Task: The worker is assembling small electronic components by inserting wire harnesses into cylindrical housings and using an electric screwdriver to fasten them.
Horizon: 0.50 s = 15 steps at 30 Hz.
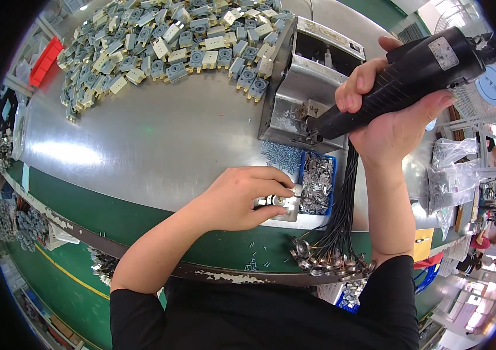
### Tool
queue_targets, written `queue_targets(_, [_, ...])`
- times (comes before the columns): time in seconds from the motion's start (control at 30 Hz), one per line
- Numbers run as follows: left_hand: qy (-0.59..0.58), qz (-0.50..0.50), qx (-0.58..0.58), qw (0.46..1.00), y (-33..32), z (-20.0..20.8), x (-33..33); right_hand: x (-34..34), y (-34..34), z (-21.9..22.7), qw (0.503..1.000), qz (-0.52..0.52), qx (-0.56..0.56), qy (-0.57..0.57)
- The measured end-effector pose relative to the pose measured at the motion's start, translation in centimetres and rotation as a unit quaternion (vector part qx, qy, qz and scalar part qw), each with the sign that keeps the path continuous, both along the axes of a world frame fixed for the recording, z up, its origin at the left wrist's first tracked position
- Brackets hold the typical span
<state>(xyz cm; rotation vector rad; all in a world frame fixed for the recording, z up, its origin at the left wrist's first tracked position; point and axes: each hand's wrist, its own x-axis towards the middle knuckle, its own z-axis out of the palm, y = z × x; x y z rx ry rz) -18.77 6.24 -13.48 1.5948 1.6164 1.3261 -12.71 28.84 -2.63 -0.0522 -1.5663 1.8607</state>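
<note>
My right hand [396,128] is wrapped round a black electric screwdriver [414,73], held tilted. The nose of the screwdriver points down-left, at the front of a metal box-shaped screw feeder [303,81]; whether the tip touches it I cannot tell. Lower down, my left hand [233,195] has thumb and fingers closed about a small white-and-metal part [274,200], resting on a pale metal block [292,209]. The fingers partly hide that part. Just right of it stands a blue tray [335,172] of small metal pieces. Loose screws [280,154] lie behind the tray.
A big pile of grey and cream plug-like housings [184,44] covers the far table. Black cables [350,189] run down to metal rings [318,262] at the front edge. Several screws [252,261] are scattered on the green mat. A red bin [46,62] stands far left, a fan [490,84] at right.
</note>
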Motion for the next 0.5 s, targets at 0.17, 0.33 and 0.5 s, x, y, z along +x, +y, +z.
queue_targets(0.17, [-0.012, 0.001, -0.003, 1.000, 0.0, -0.1, 0.1, 0.3, -2.1, 0.4, 0.998, -0.009, 0.044, -0.046])
queue_targets(0.33, [0.004, 0.011, 0.028, 1.000, 0.0, -0.1, 0.0, 3.3, -4.2, 1.2, 0.993, 0.102, -0.039, -0.051])
queue_targets(0.5, [0.000, 0.004, 0.006, 1.000, -0.2, -0.4, -0.2, 5.0, -6.3, 0.7, 0.982, 0.152, -0.032, -0.112])
